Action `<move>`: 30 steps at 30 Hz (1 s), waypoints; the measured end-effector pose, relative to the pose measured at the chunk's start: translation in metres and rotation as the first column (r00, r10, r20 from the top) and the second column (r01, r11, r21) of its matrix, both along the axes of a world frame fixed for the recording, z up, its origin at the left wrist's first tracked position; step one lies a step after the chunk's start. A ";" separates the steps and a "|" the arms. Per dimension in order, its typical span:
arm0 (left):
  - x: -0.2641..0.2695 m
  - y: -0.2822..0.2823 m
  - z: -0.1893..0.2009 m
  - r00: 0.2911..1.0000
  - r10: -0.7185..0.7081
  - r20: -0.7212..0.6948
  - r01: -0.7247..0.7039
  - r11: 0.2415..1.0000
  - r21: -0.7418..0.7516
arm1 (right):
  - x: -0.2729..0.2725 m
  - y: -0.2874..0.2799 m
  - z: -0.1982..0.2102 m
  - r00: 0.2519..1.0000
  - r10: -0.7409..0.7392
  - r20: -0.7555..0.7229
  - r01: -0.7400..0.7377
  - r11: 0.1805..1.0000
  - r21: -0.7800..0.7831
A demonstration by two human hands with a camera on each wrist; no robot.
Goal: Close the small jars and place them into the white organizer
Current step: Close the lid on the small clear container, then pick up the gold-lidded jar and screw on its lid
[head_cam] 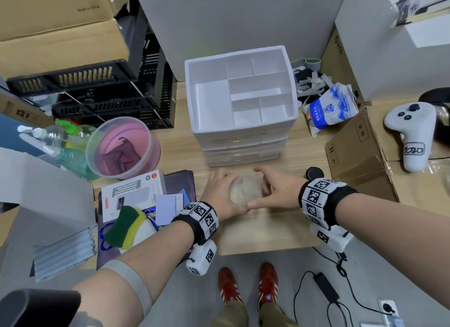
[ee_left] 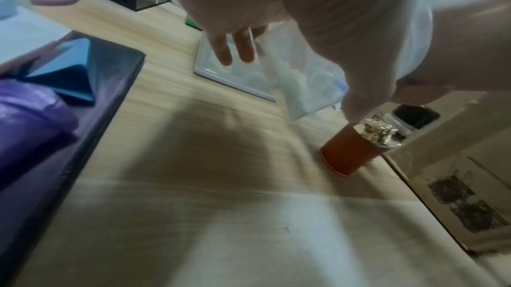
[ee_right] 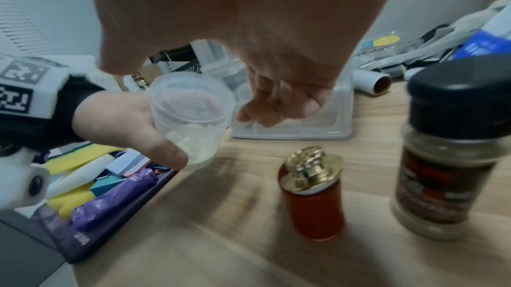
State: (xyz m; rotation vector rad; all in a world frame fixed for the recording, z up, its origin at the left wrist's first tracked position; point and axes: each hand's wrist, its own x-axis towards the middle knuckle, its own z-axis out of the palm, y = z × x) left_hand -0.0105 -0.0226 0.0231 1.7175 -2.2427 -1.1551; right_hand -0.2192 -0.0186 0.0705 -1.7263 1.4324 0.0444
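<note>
A small clear jar (head_cam: 246,191) with white contents is held just above the wooden table, in front of the white organizer (head_cam: 189,88). My left hand (head_cam: 222,195) grips its body from the left, thumb underneath (ee_right: 165,156). My right hand (head_cam: 275,188) curls over its clear lid (ee_right: 193,97), thumb and fingers on the rim. A small red jar with a gold top (ee_right: 312,197) stands on the table just right of it. Beside that is a spice jar with a black cap (ee_right: 445,160). In the head view my right hand hides the red jar.
A pink tub (head_cam: 123,147) and a dark tray of clutter (head_cam: 179,183) lie to the left. A cardboard box (head_cam: 360,161) and a white controller (head_cam: 411,134) are on the right. The table's front edge (head_cam: 267,250) runs just below my wrists.
</note>
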 end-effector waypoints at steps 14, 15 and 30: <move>0.016 0.007 -0.029 0.929 0.351 -0.115 -0.341 0.935 0.098 | -0.024 0.014 -0.045 0.832 0.128 -0.540 -0.190 0.980 -0.060; 0.016 0.008 -0.031 0.931 0.349 -0.112 -0.338 0.936 0.100 | -0.024 0.015 -0.048 0.838 0.119 -0.533 -0.179 0.982 -0.063; -0.002 0.010 0.025 0.967 -0.228 0.116 0.255 0.890 -0.377 | -0.016 0.006 0.002 0.990 0.048 -0.136 -0.063 0.992 -0.113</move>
